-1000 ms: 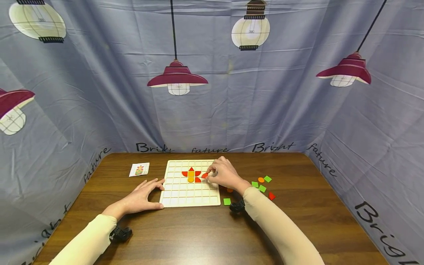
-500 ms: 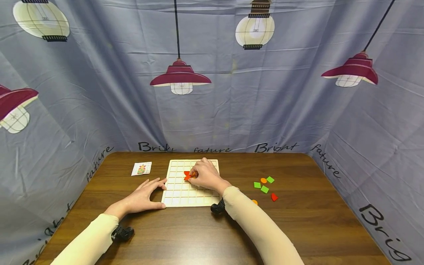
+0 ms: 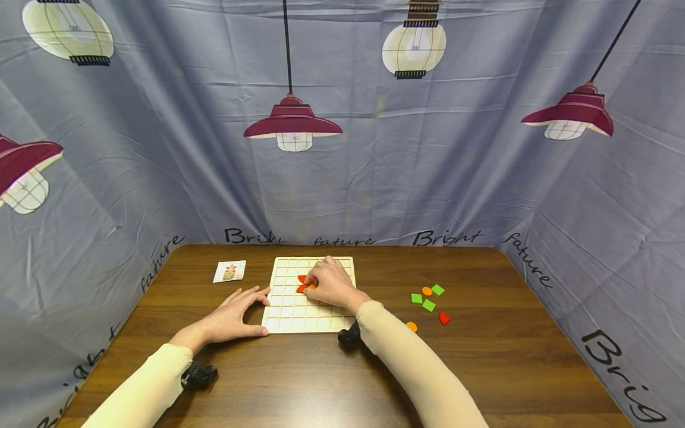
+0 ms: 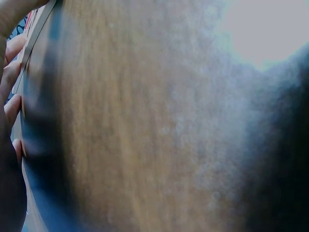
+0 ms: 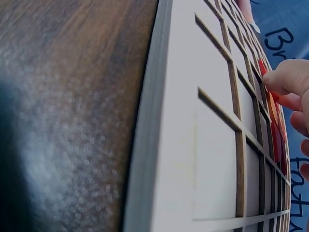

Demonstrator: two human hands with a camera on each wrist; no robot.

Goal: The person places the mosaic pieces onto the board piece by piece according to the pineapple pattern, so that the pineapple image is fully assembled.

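Note:
A pale gridded board [image 3: 291, 315] lies on the table. My left hand [image 3: 227, 321] rests at its left edge, thumb by the near corner and fingers spread along the side, holding no piece. Over the middle of the board, my right hand [image 3: 334, 285] has its thumb and fingers curled at a red quarter-round tile [image 3: 301, 289], which it pinches low on the grid. Just above that tile sits another red tile [image 3: 302, 279]. A bit of an orange tile [image 3: 313, 286] shows by the fingertips. The right hand hides the other tiles there.
Right of the board lie loose green square tiles [image 3: 429, 305], orange round tiles [image 3: 411, 327] and a red tile [image 3: 444, 318]. A small card [image 3: 229, 271] with a pineapple picture lies behind the left hand. A printed curtain [image 3: 342, 196] surrounds the table.
My right hand has carried the red tile leftward from the right of the pattern to its lower left and lowered it there. The left hand stays at the board's edge.

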